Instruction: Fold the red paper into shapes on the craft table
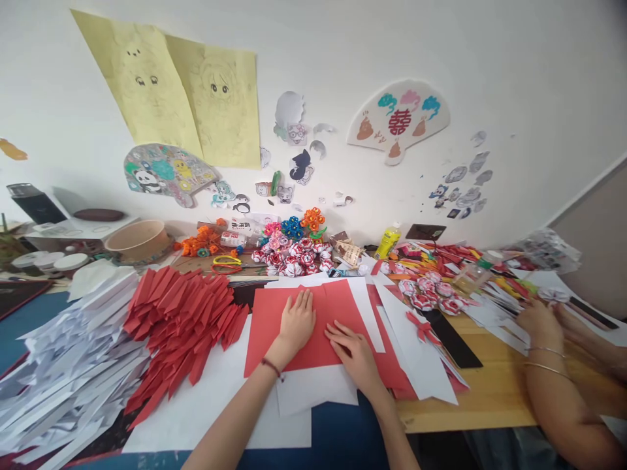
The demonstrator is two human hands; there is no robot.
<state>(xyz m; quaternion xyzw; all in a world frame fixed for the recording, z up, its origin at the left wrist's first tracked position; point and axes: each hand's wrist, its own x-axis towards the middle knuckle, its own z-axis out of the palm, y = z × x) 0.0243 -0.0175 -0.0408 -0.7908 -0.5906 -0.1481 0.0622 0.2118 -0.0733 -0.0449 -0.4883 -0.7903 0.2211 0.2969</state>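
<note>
A sheet of red paper [267, 326] lies flat in front of me, on top of white sheets [318, 390]. My left hand [298, 320] rests flat on its middle, with the fingers stretched out and close together. Lower and to the right, my right hand [350, 349] touches the same red sheet, its fingers spread. Neither hand grips anything. To the left lies a heap of folded red paper strips [181, 326], beside a larger heap of folded white paper strips [73, 365].
Red and white paper flowers [298, 258] lie behind the sheets, near yellow-handled scissors [226, 262]. A black phone [453, 339] lies to the right. Farther right, a co-worker's hands [541, 323] are over paper pieces. A yellow bottle [388, 240] stands by the wall.
</note>
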